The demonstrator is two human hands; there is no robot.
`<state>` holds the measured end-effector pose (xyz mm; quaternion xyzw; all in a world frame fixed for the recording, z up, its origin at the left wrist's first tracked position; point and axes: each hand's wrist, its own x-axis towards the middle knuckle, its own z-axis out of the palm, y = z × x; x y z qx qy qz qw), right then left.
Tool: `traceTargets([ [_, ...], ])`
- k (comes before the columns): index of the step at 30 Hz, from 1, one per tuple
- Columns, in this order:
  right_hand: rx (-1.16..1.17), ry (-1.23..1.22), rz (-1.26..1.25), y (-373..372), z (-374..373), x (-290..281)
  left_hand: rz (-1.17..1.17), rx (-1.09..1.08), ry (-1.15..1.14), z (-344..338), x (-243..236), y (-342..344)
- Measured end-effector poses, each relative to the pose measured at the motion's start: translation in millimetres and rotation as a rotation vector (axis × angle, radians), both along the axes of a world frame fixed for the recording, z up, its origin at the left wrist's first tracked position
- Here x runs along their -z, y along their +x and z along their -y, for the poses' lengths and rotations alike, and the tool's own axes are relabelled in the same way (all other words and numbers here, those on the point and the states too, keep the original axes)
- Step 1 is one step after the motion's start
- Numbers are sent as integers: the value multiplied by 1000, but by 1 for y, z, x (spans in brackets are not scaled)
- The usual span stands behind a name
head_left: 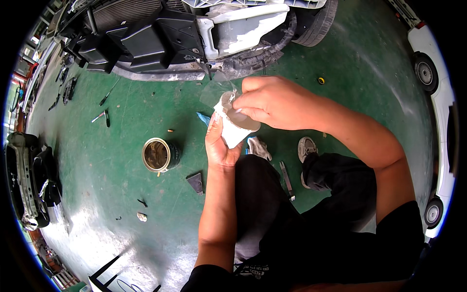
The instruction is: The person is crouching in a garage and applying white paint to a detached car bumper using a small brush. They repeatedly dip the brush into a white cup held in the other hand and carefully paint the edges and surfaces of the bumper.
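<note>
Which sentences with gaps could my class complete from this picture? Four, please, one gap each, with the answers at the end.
1. The left hand grips the outside of a container whose colour is ____.
2. The right hand, at the container's mouth, is ____ rather than gloved.
3. An open round tin stands to the ____ of both hands.
4. The floor around the tin is coloured ____.

Missing words: white; bare; left; green.

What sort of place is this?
Probably a vehicle repair workshop: a partly dismantled vehicle ahead, a white car at the right, and a screwdriver-like tool on the green floor.
</note>
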<state>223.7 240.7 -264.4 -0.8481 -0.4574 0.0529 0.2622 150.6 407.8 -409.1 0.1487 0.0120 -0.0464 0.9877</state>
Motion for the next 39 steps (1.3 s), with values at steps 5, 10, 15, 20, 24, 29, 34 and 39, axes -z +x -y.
traceTargets([
  [5,-16,-47,10,1,-1,0,-49,15,-14,0,4,0],
  [10,-10,47,28,13,15,-2,14,23,-102,-4,11,2],
  [15,108,173,-348,17,29,3,-128,-54,-174,4,-5,4],
  [20,160,200,-431,18,36,15,-185,-94,-165,8,-16,5],
  [24,148,91,-307,7,28,-7,-135,-112,-241,1,2,6],
  [29,99,139,-196,6,22,-3,88,10,-380,-8,25,10],
  [34,87,68,-301,13,20,-8,64,16,-373,-9,24,8],
  [39,118,276,-651,32,32,14,132,-24,-375,-16,34,11],
])
